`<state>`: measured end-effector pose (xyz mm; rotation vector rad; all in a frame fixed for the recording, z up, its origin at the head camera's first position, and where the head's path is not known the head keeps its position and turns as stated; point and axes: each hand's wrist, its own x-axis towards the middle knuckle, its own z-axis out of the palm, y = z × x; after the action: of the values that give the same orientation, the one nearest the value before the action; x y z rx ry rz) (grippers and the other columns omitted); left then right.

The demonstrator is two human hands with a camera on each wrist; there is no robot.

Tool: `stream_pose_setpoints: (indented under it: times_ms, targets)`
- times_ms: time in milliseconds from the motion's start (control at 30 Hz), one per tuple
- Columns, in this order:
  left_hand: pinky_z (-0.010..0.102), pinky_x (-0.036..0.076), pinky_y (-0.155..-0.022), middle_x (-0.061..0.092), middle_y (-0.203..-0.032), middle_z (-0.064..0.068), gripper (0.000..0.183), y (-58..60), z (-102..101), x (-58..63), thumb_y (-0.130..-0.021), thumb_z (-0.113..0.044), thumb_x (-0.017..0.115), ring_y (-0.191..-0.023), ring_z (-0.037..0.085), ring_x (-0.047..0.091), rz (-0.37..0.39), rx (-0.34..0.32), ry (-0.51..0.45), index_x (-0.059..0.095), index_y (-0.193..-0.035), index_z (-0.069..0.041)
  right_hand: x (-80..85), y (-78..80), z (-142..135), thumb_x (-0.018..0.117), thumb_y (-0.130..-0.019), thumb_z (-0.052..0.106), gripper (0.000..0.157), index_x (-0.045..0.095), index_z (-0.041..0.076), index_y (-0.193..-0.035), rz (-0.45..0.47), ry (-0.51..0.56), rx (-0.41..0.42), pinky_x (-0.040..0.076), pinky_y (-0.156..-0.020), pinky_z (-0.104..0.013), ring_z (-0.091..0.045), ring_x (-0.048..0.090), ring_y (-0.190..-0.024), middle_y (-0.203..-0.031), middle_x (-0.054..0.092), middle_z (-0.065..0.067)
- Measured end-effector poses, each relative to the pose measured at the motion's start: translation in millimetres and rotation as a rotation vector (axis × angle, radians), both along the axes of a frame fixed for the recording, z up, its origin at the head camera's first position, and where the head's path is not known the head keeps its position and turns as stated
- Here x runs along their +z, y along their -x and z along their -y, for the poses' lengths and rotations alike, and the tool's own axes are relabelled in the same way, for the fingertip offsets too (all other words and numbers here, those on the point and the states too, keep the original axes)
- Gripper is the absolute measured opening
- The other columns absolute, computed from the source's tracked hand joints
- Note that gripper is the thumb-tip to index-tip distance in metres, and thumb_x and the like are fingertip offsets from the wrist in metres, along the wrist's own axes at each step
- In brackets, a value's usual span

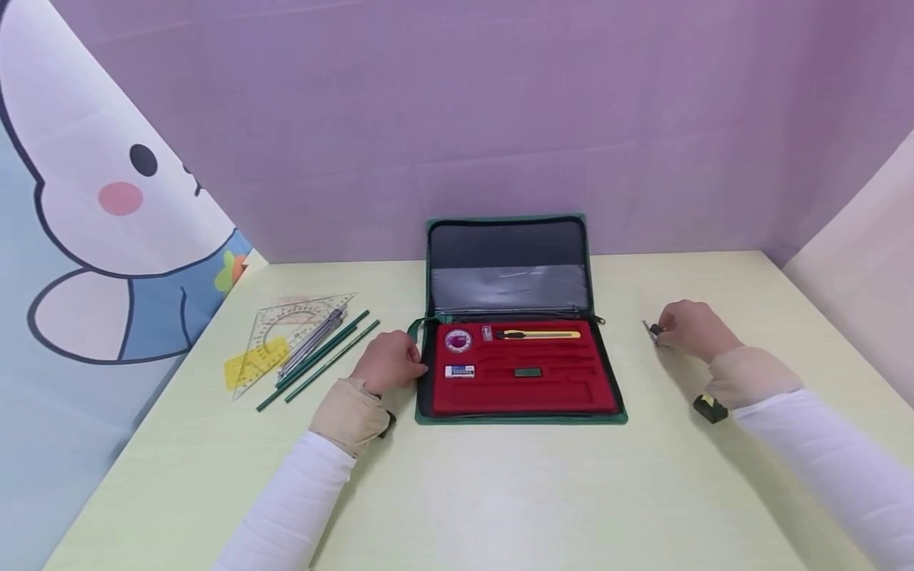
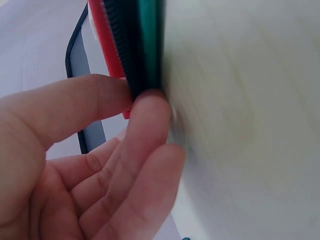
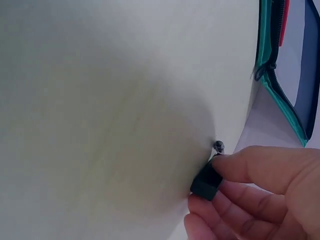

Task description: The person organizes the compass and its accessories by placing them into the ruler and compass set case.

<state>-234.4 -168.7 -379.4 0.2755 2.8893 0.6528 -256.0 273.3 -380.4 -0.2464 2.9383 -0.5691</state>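
An open green zip case [image 1: 519,420] with a red moulded tray [image 1: 524,394] lies mid-table. At its left edge is my left hand [image 1: 389,363]; in the left wrist view the thumb and fingers [image 2: 148,117] pinch the zipped rim [image 2: 148,45]. To the right of the case, my right hand [image 1: 694,329] holds a small black piece with a metal end [image 3: 206,182] between thumb and fingers, close to the table; its exact kind is unclear. The tray holds a yellow cutter knife [image 1: 539,335], a white eraser [image 1: 459,371], a round purple-centred disc [image 1: 458,341] and a small dark green box [image 1: 528,372].
Left of the case lie dark green pencils [image 1: 321,357], slim silver tools [image 1: 309,346], a clear set square [image 1: 267,317] and a yellow plastic template [image 1: 250,363]. Dark wrist cameras [image 1: 710,408] sit under both wrists. A purple cloth [image 1: 500,119] hangs behind the table.
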Motion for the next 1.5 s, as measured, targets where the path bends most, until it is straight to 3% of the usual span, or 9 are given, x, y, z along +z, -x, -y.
stream_pose_setpoints:
  times_ms: [167, 333, 433, 700, 1100, 1500]
  targets:
    - [0.025, 0.04, -0.052, 0.057, -0.053, 0.0, 0.02, 1.0, 0, -1.7, -0.08, -0.014, 0.072, -0.051, 0.014, 0.053, -0.003, -0.002, 0.004, 0.064, -0.063, -0.007, -1.7, -0.1, -1, 0.063, -0.082, 0.006, 0.012, 0.062, -0.006, -0.084, -0.027, -0.012, 0.02, 0.047, -0.073, -0.049, -0.033, 0.06, -0.077, -0.085, 0.065, -0.021]
    - [0.026, 0.04, -0.052, 0.057, -0.053, -0.001, 0.02, 0.5, 0, -1.4, -0.079, -0.014, 0.073, -0.051, 0.014, 0.054, -0.004, -0.002, 0.003, 0.064, -0.063, -0.007, -2.3, -0.4, -1, 0.056, -0.087, 0.005, 0.013, 0.063, -0.006, -0.084, -0.076, -0.063, 0.046, 0.047, -0.077, -0.052, -0.037, 0.062, -0.079, -0.087, 0.066, -0.024]
    - [0.026, 0.04, -0.052, 0.057, -0.053, 0.0, 0.019, 0.2, 0, -1.0, -0.079, -0.014, 0.073, -0.051, 0.014, 0.054, -0.006, -0.001, 0.0, 0.064, -0.063, -0.007, -2.6, -0.6, -2, 0.056, -0.087, 0.003, 0.012, 0.064, -0.006, -0.085, -0.087, -0.058, 0.053, 0.046, -0.079, -0.054, -0.04, 0.062, -0.082, -0.089, 0.066, -0.026]
    - [0.025, 0.04, -0.052, 0.057, -0.053, 0.0, 0.02, -0.3, 0, 0.2, -0.079, -0.014, 0.073, -0.052, 0.014, 0.053, -0.002, 0.001, -0.004, 0.064, -0.063, -0.006, -3.7, -0.8, -1, 0.063, -0.084, 0.004, 0.007, 0.063, -0.003, -0.084, -0.061, 0.012, 0.046, 0.046, -0.073, -0.05, -0.032, 0.062, -0.076, -0.082, 0.067, -0.019]
    - [0.025, 0.039, -0.051, 0.056, -0.053, 0.0, 0.019, 0.0, 0, -0.7, -0.079, -0.014, 0.073, -0.052, 0.014, 0.053, -0.008, 0.001, -0.004, 0.064, -0.063, -0.006, -1.2, -2.9, 1, 0.064, -0.083, 0.003, 0.009, 0.063, -0.006, -0.086, -0.1, -0.006, 0.069, 0.048, -0.072, -0.049, -0.032, 0.062, -0.074, -0.082, 0.067, -0.02]
    - [0.025, 0.04, -0.053, 0.057, -0.054, 0.0, 0.019, 0.5, 0, -1.3, -0.079, -0.014, 0.072, -0.052, 0.014, 0.053, -0.002, 0.004, 0.002, 0.064, -0.064, -0.007, 11.5, -12.1, 45, 0.066, -0.08, 0.002, 0.003, 0.065, -0.001, -0.08, -0.228, 0.062, 0.217, 0.047, -0.063, -0.035, -0.018, 0.058, -0.066, -0.071, 0.065, -0.004]
